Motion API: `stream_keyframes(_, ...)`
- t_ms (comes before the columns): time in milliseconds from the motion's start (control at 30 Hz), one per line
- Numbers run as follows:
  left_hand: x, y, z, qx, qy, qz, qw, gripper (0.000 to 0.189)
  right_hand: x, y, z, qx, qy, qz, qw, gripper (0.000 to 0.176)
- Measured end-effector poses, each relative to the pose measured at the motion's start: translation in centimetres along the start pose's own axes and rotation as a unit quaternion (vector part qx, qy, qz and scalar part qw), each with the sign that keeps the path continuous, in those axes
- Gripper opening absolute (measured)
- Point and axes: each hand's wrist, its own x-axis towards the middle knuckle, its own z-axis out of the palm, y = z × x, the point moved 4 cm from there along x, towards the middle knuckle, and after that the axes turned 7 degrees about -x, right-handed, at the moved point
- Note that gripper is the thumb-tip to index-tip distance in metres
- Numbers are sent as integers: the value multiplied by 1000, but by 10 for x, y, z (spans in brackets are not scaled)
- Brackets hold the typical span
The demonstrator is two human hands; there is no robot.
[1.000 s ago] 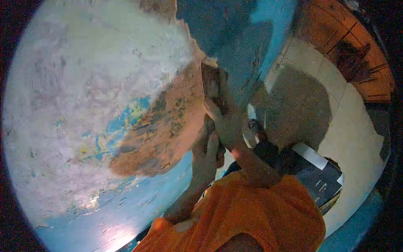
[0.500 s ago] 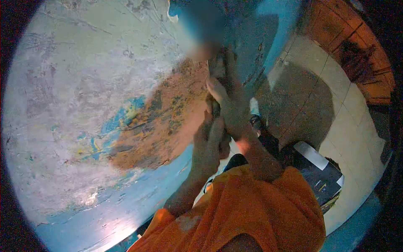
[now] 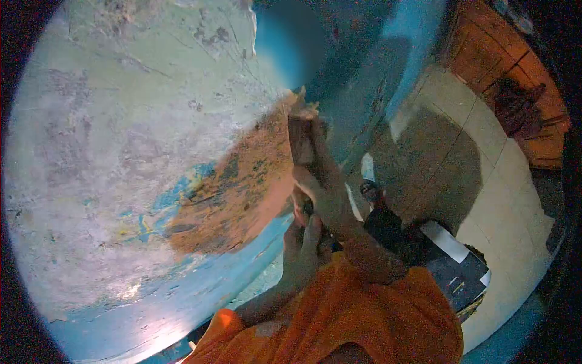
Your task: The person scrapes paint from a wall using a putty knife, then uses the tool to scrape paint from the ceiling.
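Observation:
A flat, wide-bladed tool (image 3: 302, 141) points away from me along the edge of a large curved surface (image 3: 121, 103) painted pale and blue. Ragged pale-yellow scraps (image 3: 305, 104) cling around its far end. My right hand (image 3: 321, 188) is wrapped round the tool near the blade. Closer to my body, my left hand (image 3: 302, 233) is closed round the dark handle. Beside the tool lies a bare reddish-brown patch (image 3: 242, 182) with dark specks, bordered by torn blue and yellow paint. The tool's exact type is hard to make out in the dim light.
A blue curved part (image 3: 364, 79) rises beyond the hands. On the right are a tiled floor (image 3: 503, 194), an orange-brown surface (image 3: 479, 54) with a dark bundle (image 3: 518, 106), and a dark box-like object (image 3: 461, 279) with white strips. My foot (image 3: 370, 189) shows below.
Both hands and the tool have come back toward my body, away from the blue part. The blade and the scraps at its end now show more clearly. The view has shifted slightly.

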Motion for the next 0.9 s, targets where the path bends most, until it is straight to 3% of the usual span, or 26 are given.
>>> stream_keyframes(100,10,-14,-2,-2,62,-9,998,30,2,-3,0,3,-3,-1,1000,62)
stream_keyframes(167,9,-8,-10,69,44,25,996,34,-8,4,6,-5,2,3,1000,62)
stream_keyframes(400,10,26,-3,61,5,55,997,31,9,-23,8,59,-9,-15,998,63)
stream_keyframes(500,4,21,-4,62,2,57,996,31,-7,-3,10,18,-6,-14,1000,63)
stream_keyframes(600,-1,24,-8,97,64,-6,993,31,-1,-9,12,19,-3,-29,999,63)
stream_keyframes(667,15,46,4,19,-25,60,998,32,16,-34,9,71,-9,-32,997,64)
stream_keyframes(767,7,32,3,55,-38,39,997,26,17,-42,3,85,-29,-67,994,64)
stream_keyframes(800,-3,23,5,-14,-47,24,999,25,16,-45,3,86,-25,-76,993,64)
stream_keyframes(900,1,17,4,-33,18,23,999,31,-1,-40,8,62,-19,11,998,63)
